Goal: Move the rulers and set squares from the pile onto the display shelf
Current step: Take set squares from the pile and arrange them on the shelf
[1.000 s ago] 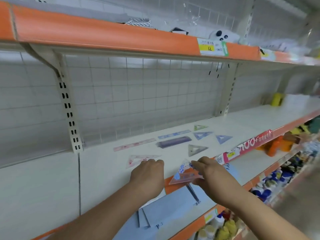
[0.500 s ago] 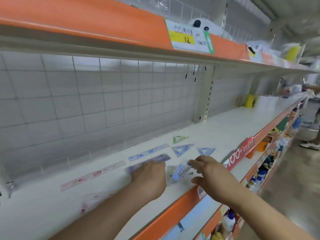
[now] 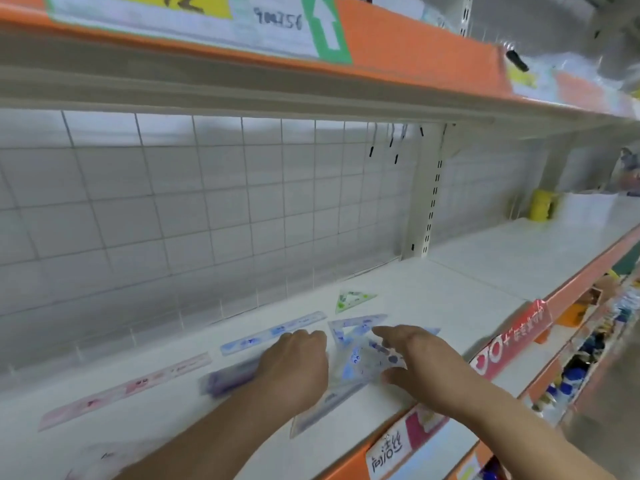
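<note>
On the white display shelf [image 3: 467, 289] lie a pink ruler [image 3: 124, 389], a blue ruler [image 3: 273, 332], a purple ruler [image 3: 230, 375], a green set square [image 3: 351, 299] and a blue set square [image 3: 353, 327]. My right hand [image 3: 426, 365] holds a clear set square with blue print [image 3: 358, 365] between spread index finger and thumb, low over the shelf. Beneath it lies a grey set square [image 3: 325, 407]. My left hand [image 3: 298, 365] rests palm-down beside the clear set square, over the purple ruler's right end. A blurred pink set square [image 3: 104, 455] lies at the bottom left.
The upper orange shelf edge with a price label [image 3: 194, 15] hangs close overhead. A wire grid [image 3: 207, 209] and an upright post [image 3: 429, 195] back the shelf. A yellow container [image 3: 542, 204] stands far right. A red label strip [image 3: 512, 337] fronts the shelf; goods [image 3: 588, 344] fill lower shelves.
My right hand has carried the clear set square from the shelf's front edge in over the shelf, among the other pieces. My left hand moved in too, and my view moved closer.
</note>
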{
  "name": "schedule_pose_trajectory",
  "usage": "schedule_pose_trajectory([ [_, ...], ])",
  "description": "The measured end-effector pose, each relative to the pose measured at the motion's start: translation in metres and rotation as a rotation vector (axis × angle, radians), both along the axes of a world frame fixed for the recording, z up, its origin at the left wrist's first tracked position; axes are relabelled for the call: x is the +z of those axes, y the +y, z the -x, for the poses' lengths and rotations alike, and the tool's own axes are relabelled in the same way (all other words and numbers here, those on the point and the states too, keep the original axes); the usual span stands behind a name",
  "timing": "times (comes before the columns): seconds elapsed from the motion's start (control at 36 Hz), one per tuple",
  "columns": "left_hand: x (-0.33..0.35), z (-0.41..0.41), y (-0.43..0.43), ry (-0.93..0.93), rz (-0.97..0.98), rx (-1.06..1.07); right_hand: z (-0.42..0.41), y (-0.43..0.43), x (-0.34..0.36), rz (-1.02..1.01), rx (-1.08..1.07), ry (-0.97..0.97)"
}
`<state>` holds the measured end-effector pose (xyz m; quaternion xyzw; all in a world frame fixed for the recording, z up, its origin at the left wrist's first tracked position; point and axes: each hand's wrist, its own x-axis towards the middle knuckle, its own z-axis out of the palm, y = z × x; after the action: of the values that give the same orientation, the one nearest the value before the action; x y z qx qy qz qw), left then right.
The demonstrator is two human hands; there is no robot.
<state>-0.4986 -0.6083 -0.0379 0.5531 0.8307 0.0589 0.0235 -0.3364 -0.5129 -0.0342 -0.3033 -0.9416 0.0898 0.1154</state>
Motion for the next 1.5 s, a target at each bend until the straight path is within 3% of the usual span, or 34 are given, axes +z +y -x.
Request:
schedule_pose_trajectory([
  [0.58, -0.018, -0.072, 0.104, 0.010, -0.042, 0.396, -0.032, 0.174, -0.021, 0.054, 0.399, -0.102],
  [0.86, -0.017, -0.082, 0.100, -0.004, -0.017, 0.536, -0.017, 0.190, -0.033, 0.122, 0.544, -0.078],
  [1.5, -0.016, -0.084, 0.099, 0.019, -0.017, 0.575, -0.021, 0.201, -0.038, 0.121, 0.570, -0.072],
])
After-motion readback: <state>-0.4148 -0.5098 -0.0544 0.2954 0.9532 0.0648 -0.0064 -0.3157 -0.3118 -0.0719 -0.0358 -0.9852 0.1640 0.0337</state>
